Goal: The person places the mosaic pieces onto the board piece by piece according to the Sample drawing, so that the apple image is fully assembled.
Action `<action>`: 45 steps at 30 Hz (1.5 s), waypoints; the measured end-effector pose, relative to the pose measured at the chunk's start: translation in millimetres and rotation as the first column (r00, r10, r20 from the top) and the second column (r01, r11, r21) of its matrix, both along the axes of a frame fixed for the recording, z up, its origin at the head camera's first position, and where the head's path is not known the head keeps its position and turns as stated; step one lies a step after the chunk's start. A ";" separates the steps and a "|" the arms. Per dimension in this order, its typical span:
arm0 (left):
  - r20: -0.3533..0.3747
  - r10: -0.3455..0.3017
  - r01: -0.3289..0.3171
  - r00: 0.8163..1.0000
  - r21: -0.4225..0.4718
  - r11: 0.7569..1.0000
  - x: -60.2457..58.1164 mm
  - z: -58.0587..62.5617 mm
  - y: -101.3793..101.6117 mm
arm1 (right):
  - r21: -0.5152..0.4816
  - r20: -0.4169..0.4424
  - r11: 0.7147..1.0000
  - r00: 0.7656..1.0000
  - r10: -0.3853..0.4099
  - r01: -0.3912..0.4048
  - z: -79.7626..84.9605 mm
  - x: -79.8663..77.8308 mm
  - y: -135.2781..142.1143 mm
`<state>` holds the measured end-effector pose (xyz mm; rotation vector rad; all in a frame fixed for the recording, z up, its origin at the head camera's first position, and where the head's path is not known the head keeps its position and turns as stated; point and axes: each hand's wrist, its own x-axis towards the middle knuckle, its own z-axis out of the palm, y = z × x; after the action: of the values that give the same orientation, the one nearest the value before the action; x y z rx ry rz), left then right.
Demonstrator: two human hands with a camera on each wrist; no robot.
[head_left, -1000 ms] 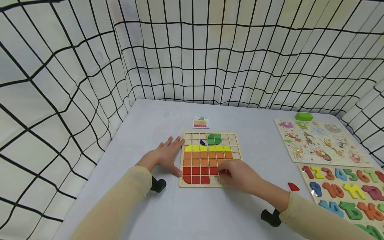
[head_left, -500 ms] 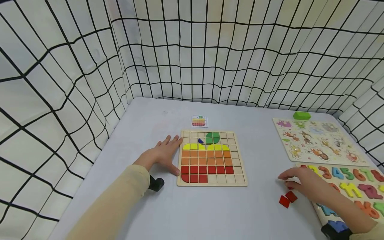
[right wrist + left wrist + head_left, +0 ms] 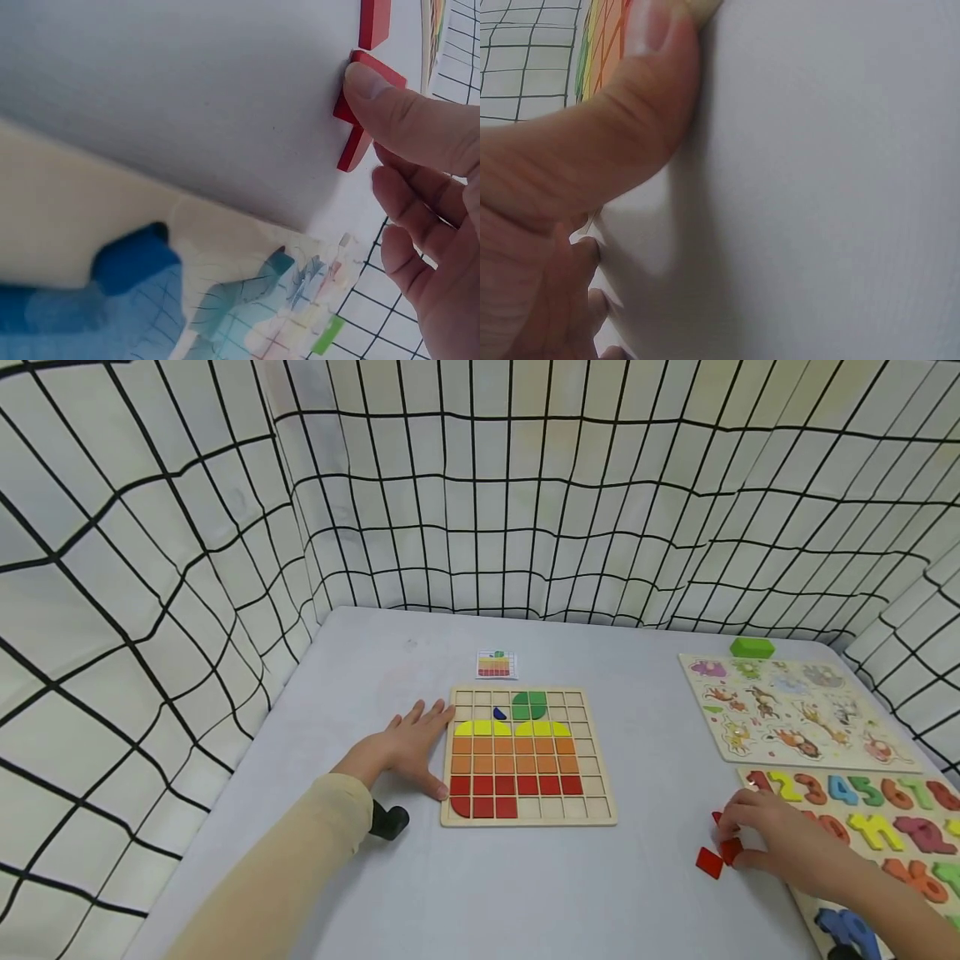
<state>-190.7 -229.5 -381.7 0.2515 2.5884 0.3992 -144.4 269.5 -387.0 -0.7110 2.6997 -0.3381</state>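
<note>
A wooden grid board (image 3: pixel 597 810) carries red, orange, yellow, green and blue tiles in rows. My left hand (image 3: pixel 405 750) lies with spread fingers along its left edge, the thumb (image 3: pixel 656 82) touching the rim. To the right of the board, my right hand (image 3: pixel 787 839) pinches a red square tile (image 3: pixel 379 79) between thumb and forefinger, low over the white table. Another red square tile (image 3: pixel 708 862) lies just left of it. A red piece with a curved side (image 3: pixel 353 154) lies beyond, partly hidden by the fingers.
A small pattern card (image 3: pixel 497 665) lies behind the board. On the right are a number puzzle (image 3: pixel 761 806), partly under my right arm, and an animal puzzle (image 3: pixel 750 702). A green block (image 3: pixel 752 647) sits at its far edge. Black netting surrounds the table.
My right hand has left a red square tile on the board, moved right to the loose red pieces, and now pinches one of them. The left hand has stayed at the board's edge.
</note>
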 end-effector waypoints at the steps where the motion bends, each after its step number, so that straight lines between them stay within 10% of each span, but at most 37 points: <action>1: -0.001 -0.001 0.001 1.000 0.000 1.000 -0.1 -0.4 -0.4 | -0.006 0.018 1.000 1.000 -0.010 0.010 0.4 -0.1 -1.0; 10: -0.002 0.001 -0.001 1.000 0.018 1.000 -1.1 -1.9 -1.5 | -0.140 0.004 0.990 1.000 -0.023 0.023 9.2 -3.1 -25.7; 21: 0.007 0.014 -0.014 1.000 0.017 1.000 1.4 -2.4 -1.4 | -0.355 -0.037 0.932 0.997 0.065 -0.074 12.0 -13.3 -126.9; 31: 0.002 0.012 -0.012 1.000 0.021 1.000 2.1 -0.7 -1.1 | -0.343 -0.039 0.934 0.995 0.094 -0.102 5.3 -14.9 -205.1; 45: 0.000 0.010 -0.010 1.000 0.008 1.000 1.0 -2.3 -1.6 | -0.306 -0.058 0.947 0.994 0.088 -0.102 -2.6 -15.0 -223.1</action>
<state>-189.7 -231.1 -384.1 0.2411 2.5891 0.4133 -159.4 46.4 -389.6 -0.9412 2.6694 -0.7398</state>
